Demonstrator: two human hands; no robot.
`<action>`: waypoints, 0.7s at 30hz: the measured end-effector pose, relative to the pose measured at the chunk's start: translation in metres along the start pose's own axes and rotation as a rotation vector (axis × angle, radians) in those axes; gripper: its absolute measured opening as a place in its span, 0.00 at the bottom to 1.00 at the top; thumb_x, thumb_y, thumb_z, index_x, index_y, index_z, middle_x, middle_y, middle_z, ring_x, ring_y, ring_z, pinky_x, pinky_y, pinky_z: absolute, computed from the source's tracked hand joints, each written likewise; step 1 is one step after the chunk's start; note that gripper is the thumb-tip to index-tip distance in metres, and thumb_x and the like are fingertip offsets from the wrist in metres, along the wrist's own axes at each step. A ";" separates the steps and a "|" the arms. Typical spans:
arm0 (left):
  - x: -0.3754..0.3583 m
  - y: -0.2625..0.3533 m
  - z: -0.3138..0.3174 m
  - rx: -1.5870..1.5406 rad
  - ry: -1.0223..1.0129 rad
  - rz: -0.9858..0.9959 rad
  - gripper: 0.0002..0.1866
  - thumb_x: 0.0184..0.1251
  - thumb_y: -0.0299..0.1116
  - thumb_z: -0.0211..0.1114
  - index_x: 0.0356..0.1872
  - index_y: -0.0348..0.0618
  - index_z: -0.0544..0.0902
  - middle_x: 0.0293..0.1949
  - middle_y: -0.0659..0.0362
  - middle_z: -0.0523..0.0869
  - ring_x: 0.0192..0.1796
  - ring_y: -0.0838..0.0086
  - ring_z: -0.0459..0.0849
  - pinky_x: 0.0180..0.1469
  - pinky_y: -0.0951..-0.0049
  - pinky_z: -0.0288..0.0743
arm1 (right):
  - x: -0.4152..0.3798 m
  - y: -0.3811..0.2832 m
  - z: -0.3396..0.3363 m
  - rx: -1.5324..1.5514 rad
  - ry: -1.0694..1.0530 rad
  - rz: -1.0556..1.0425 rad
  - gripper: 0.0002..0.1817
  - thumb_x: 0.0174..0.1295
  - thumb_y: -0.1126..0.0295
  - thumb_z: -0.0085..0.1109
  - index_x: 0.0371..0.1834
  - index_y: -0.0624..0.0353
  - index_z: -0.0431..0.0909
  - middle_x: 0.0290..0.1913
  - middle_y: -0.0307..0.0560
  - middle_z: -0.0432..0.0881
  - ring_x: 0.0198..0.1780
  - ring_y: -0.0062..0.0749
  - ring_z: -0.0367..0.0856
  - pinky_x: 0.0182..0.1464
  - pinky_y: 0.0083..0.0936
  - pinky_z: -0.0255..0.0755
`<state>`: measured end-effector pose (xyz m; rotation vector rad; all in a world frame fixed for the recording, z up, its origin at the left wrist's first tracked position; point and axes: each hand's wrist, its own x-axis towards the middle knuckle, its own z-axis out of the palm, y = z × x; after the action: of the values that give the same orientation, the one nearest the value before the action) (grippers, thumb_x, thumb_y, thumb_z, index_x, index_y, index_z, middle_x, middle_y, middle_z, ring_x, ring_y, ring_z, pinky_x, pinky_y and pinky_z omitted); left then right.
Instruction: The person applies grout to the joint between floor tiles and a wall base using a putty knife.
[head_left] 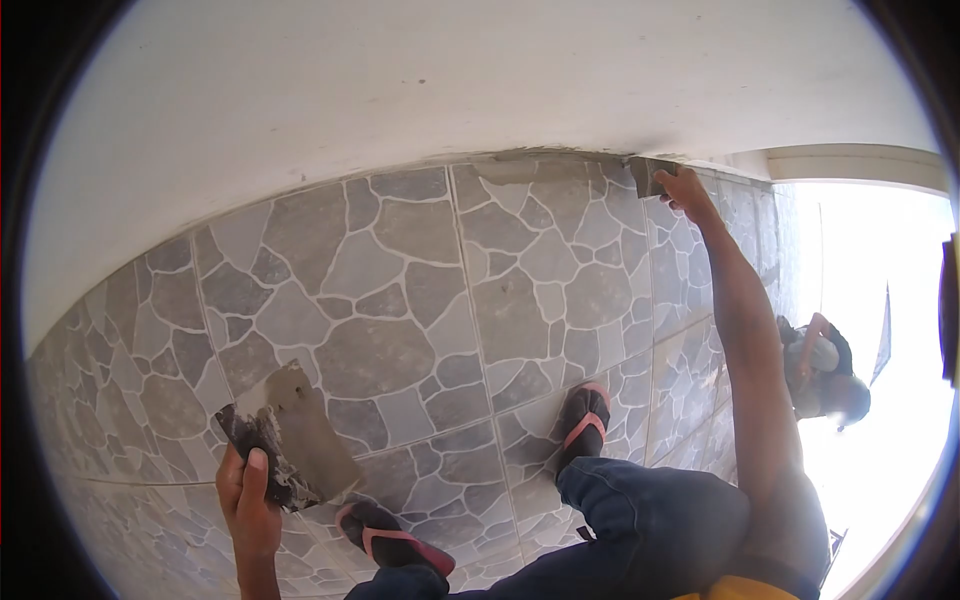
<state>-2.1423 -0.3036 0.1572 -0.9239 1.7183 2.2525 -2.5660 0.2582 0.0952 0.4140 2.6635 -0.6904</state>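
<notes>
In the lower left, my left hand is closed on the edge of a flat rectangular spreader, with the thumb on top. A thick layer of wet grey mortar covers most of its face. My right arm stretches far out to the upper right. There my right hand grips a small square putty blade, its edge at the seam where the stone-patterned tiles meet the white wall. A smear of wet grey mortar lies along this seam, left of the blade.
My feet, in dark socks and pink flip-flops, stand on the tiles. Farther right, another person is bent over beside a brightly lit area. A pale ledge runs along the upper right.
</notes>
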 end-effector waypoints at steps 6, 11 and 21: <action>-0.001 -0.005 0.006 -0.003 0.015 0.008 0.25 0.74 0.40 0.54 0.64 0.31 0.70 0.54 0.54 0.79 0.55 0.72 0.78 0.60 0.71 0.70 | 0.027 0.009 0.004 -0.197 0.074 -0.052 0.20 0.57 0.56 0.58 0.35 0.68 0.79 0.22 0.49 0.78 0.18 0.25 0.74 0.17 0.26 0.65; -0.002 -0.006 0.009 -0.024 0.028 0.005 0.25 0.74 0.40 0.54 0.64 0.31 0.70 0.54 0.55 0.80 0.55 0.73 0.78 0.59 0.71 0.70 | 0.048 0.012 0.023 -0.430 0.111 -0.105 0.24 0.53 0.54 0.61 0.39 0.69 0.81 0.31 0.61 0.84 0.32 0.45 0.85 0.36 0.39 0.77; -0.003 -0.007 0.002 -0.019 0.013 -0.016 0.26 0.74 0.41 0.55 0.65 0.32 0.69 0.54 0.56 0.79 0.55 0.73 0.77 0.59 0.72 0.69 | 0.009 -0.037 0.066 -0.557 0.138 -0.177 0.25 0.50 0.54 0.62 0.41 0.67 0.82 0.41 0.65 0.84 0.47 0.54 0.84 0.51 0.43 0.75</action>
<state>-2.1374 -0.2991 0.1534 -0.9541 1.6919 2.2616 -2.5700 0.1947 0.0530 0.0742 2.8883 0.0566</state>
